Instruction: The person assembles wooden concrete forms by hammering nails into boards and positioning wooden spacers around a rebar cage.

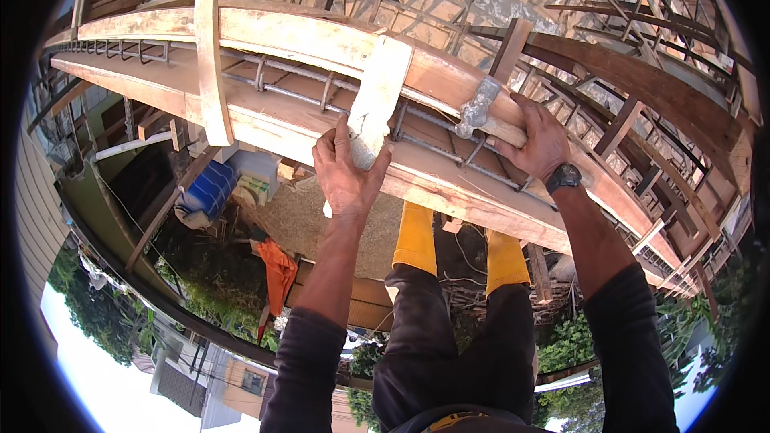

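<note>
A short pale wooden cleat (383,84) lies across the top of a long timber form (301,36). My left hand (350,170) grips its near end, thumb on one side and fingers on the other. In my right hand (542,143) is a hammer (481,106), held by its wooden handle over the form to the right of the cleat. The hammer's grey head points left and rests on or hovers just above the boards; I cannot tell which. Between the form's two side boards runs a cage of steel rebar (437,140).
Another wooden cleat (210,56) crosses the form at left. Beyond lie more timbers (642,84) and rebar. Below are my yellow boots (415,239), a drop to sandy ground (293,212), an orange cloth (275,269) and a blue bundle (207,190).
</note>
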`<state>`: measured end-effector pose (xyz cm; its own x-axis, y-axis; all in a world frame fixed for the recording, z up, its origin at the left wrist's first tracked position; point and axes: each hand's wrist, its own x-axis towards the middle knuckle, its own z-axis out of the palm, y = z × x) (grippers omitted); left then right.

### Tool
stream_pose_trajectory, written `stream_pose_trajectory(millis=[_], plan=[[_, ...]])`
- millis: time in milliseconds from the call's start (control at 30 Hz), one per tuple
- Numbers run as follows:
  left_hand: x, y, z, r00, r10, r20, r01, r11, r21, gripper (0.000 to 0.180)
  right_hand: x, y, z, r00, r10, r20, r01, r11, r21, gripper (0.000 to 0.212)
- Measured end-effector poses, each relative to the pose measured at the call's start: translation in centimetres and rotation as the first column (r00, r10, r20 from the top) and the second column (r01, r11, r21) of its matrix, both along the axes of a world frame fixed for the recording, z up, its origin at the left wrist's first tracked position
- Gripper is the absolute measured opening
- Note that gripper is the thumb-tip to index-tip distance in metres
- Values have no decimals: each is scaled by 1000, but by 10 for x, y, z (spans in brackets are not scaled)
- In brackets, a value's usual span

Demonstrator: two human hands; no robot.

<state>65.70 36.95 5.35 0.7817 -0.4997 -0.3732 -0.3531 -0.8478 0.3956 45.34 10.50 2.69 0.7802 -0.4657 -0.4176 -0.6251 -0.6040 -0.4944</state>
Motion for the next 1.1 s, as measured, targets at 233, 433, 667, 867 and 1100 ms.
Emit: stream_pose_trajectory(millis=[233, 433, 667, 867, 1100], plan=[[-4, 2, -8, 996, 76, 42, -70, 989, -130, 86, 0, 0, 1, 1000, 14, -17, -14, 1000, -8, 81], [4, 5, -11, 995, 88, 40, -82, 988, -134, 86, -1, 1, 2, 999, 8, -51, -9, 1000, -13, 82], [2, 11, -16, 994, 69, 81, -55, 985, -164, 86, -2, 0, 0, 999, 37, 4, -37, 998, -52, 82], [6, 10, -14, 993, 22, 117, -12, 996, -85, 88, 0, 2, -1, 999, 13, -34, -14, 999, -31, 82], [5, 9, -12, 993, 51, 109, -42, 995, -86, 86, -3, 2, -2, 999, 23, -22, -24, 999, -36, 81]])
